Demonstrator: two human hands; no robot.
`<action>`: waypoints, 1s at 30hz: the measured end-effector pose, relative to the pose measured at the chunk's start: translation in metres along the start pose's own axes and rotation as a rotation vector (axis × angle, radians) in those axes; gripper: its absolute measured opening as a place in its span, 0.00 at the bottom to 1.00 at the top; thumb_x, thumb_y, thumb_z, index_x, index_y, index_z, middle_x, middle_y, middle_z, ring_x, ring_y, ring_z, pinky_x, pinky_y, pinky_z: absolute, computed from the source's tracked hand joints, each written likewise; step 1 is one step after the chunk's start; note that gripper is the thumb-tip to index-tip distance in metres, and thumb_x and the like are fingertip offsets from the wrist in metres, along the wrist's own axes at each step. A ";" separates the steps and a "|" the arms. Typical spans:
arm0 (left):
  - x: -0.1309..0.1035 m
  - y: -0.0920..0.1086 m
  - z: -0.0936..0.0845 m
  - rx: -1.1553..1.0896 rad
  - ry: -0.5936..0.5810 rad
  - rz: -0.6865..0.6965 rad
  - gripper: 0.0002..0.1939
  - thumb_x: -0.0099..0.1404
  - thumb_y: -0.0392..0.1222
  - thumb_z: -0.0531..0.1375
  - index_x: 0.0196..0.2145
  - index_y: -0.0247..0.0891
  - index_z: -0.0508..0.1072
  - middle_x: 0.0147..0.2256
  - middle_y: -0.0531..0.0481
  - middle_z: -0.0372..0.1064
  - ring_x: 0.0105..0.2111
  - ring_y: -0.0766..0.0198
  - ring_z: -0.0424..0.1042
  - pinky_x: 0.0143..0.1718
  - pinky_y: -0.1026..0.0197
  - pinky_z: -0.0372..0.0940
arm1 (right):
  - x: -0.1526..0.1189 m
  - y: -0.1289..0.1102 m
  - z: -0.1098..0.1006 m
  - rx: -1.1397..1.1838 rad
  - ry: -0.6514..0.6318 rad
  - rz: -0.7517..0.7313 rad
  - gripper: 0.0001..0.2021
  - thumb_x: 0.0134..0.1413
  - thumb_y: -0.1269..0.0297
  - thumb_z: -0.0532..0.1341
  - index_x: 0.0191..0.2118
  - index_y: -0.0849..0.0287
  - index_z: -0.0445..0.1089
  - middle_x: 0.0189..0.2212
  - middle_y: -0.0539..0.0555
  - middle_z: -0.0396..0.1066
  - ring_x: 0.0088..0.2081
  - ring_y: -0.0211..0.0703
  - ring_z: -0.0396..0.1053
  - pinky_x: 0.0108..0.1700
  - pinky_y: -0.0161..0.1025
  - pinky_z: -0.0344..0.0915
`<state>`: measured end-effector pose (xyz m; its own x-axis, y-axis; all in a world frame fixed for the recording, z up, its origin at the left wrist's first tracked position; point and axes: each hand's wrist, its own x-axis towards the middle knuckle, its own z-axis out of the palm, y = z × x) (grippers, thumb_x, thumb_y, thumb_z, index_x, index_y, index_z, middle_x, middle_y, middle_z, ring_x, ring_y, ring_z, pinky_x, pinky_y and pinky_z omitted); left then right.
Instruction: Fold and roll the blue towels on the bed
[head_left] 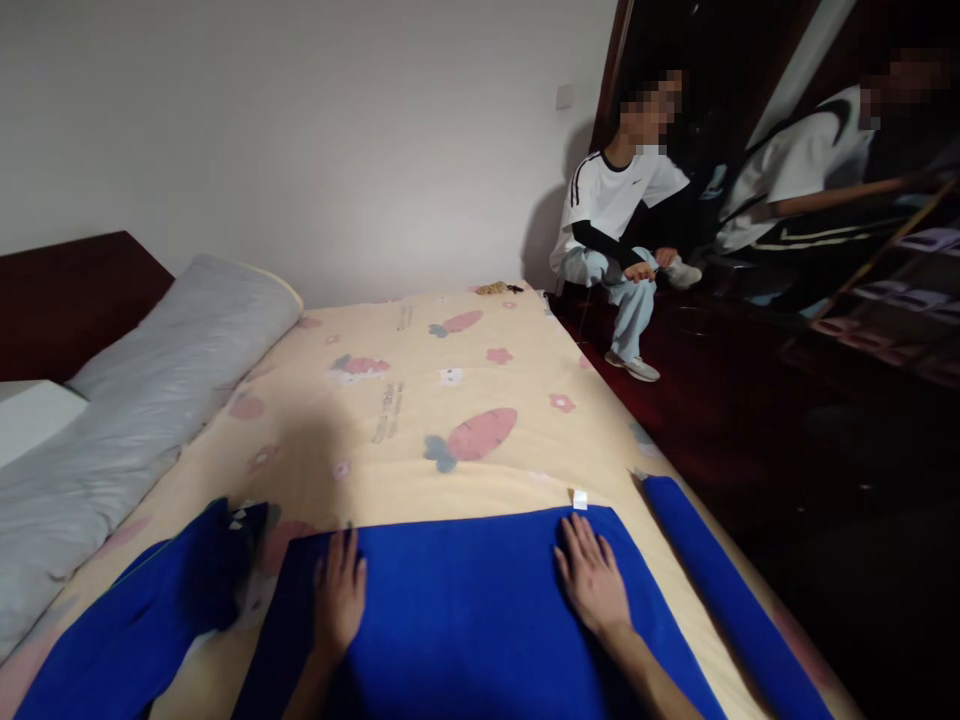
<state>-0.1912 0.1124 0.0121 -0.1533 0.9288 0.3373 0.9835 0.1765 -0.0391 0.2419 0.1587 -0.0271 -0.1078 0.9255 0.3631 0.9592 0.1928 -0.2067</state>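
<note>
A blue cloth (465,610) lies spread flat on the bed, with a small white tag (580,499) at its far right edge. My left hand (342,590) rests on the cloth near its far left corner, fingers extended. Close to the tag, my right hand (592,578) lies flat on the cloth with its fingers stretched out. Neither hand grips anything. To the right is a long rolled or folded blue cloth (727,590) along the bed's edge. Left of my left hand sits a crumpled blue cloth (150,620). The near edge of the spread cloth is out of frame.
The bed has a cream sheet (405,450) with carrot prints. A long grey pillow (172,390) lies at the left by the dark headboard (75,290). A seated person (607,220) is beyond the far right corner, another person (810,170) farther right, near a shoe rack (900,290).
</note>
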 end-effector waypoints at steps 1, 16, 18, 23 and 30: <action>-0.001 0.026 -0.002 -0.046 0.003 0.090 0.29 0.72 0.42 0.42 0.68 0.43 0.42 0.68 0.43 0.48 0.67 0.58 0.47 0.63 0.46 0.53 | 0.001 -0.023 0.002 0.026 -0.015 -0.023 0.27 0.67 0.55 0.44 0.64 0.63 0.58 0.65 0.62 0.56 0.66 0.52 0.51 0.65 0.54 0.49; 0.007 0.000 0.013 -0.029 -0.203 0.035 0.26 0.73 0.48 0.39 0.67 0.48 0.48 0.67 0.48 0.49 0.66 0.57 0.50 0.63 0.44 0.51 | 0.006 -0.016 0.005 0.156 -0.137 -0.158 0.29 0.67 0.49 0.46 0.68 0.55 0.51 0.66 0.57 0.53 0.67 0.49 0.49 0.66 0.52 0.48; 0.007 -0.038 0.017 0.042 -0.164 -0.088 0.27 0.73 0.48 0.38 0.67 0.43 0.49 0.67 0.43 0.51 0.66 0.54 0.51 0.63 0.42 0.52 | 0.001 0.021 0.000 0.096 -0.089 -0.102 0.30 0.66 0.48 0.46 0.67 0.57 0.53 0.66 0.58 0.55 0.67 0.50 0.50 0.66 0.52 0.48; 0.005 -0.071 0.022 0.124 -0.101 -0.226 0.29 0.72 0.49 0.40 0.67 0.37 0.51 0.67 0.38 0.49 0.67 0.50 0.47 0.63 0.40 0.51 | -0.009 0.062 -0.003 -0.030 0.029 0.043 0.32 0.66 0.48 0.42 0.66 0.65 0.55 0.65 0.62 0.56 0.67 0.52 0.50 0.66 0.54 0.45; 0.016 -0.070 0.014 0.089 -0.188 -0.306 0.29 0.70 0.50 0.44 0.66 0.38 0.55 0.66 0.38 0.52 0.65 0.47 0.53 0.60 0.37 0.54 | -0.006 0.062 0.002 -0.048 -0.001 0.072 0.31 0.65 0.50 0.43 0.65 0.63 0.55 0.64 0.62 0.57 0.67 0.52 0.49 0.66 0.55 0.46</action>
<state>-0.2640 0.1194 0.0075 -0.4622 0.8708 0.1674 0.8785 0.4754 -0.0475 0.3015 0.1653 -0.0438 -0.0379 0.9366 0.3483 0.9760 0.1095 -0.1885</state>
